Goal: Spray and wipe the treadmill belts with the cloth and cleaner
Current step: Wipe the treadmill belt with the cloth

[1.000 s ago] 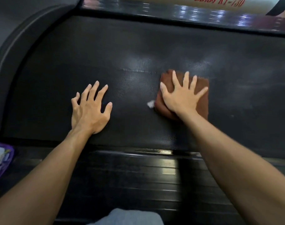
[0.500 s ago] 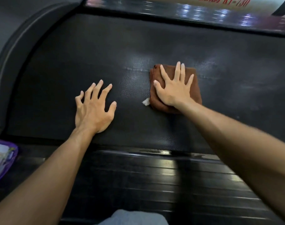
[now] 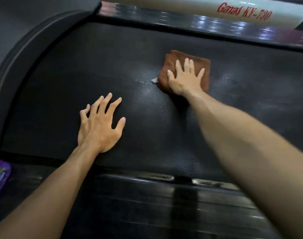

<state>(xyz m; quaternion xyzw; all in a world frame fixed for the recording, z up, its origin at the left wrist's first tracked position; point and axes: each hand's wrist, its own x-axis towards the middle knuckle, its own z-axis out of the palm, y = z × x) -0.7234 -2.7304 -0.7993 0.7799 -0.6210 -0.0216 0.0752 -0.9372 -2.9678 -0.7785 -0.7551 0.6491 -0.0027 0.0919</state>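
1. right hand [image 3: 185, 78] presses flat, fingers spread, on the folded brown cloth [image 3: 185, 66] mid treadmill belt [image 3: 147, 118].
2. left hand [image 3: 99, 126] braces on the belt, fingers spread, holding nothing.
3. risk: the cloth bunching or slipping on the damp belt.

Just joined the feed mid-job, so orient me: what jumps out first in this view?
A folded brown cloth lies on the black textured treadmill belt, far and right of centre, with the right hand pressed flat on it, fingers spread. The left hand rests splayed on the bare belt nearer and to the left. Red lettering marks the pale frame at top right.
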